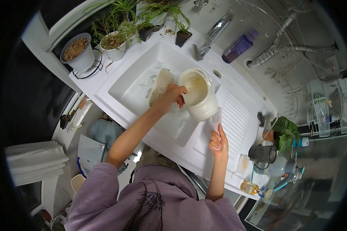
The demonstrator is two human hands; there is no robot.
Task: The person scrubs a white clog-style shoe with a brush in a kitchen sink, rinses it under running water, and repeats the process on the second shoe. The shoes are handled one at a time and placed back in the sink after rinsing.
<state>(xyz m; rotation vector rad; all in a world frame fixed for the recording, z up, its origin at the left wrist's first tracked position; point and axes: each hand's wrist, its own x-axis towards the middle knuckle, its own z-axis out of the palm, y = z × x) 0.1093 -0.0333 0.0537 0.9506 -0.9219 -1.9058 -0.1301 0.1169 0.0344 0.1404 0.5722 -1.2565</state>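
Observation:
My left hand [173, 96] grips the left rim of a cream-coloured pot or small bucket [206, 106], which is tilted over the right side of the white sink [124, 75]. Some cloudy liquid seems to lie inside it. My right hand [219, 141] holds a pink-handled scrubbing brush [217, 117] upright, its head against or just beside the pot's lower right wall; whether they touch I cannot tell. In the sink basin, partly behind my left hand, lies a beige perforated piece [164, 78], perhaps a basket or a shoe. Foamy water marks show on the basin floor.
Potted plants [112, 46] stand along the back left rim. Behind the sink are a chrome faucet [211, 37] and a purple bottle [238, 47]. A ribbed drainboard [235, 115] spans the right side, with a dark mesh cup [261, 154], spray bottle [277, 167] and amber bottle [248, 187] beyond.

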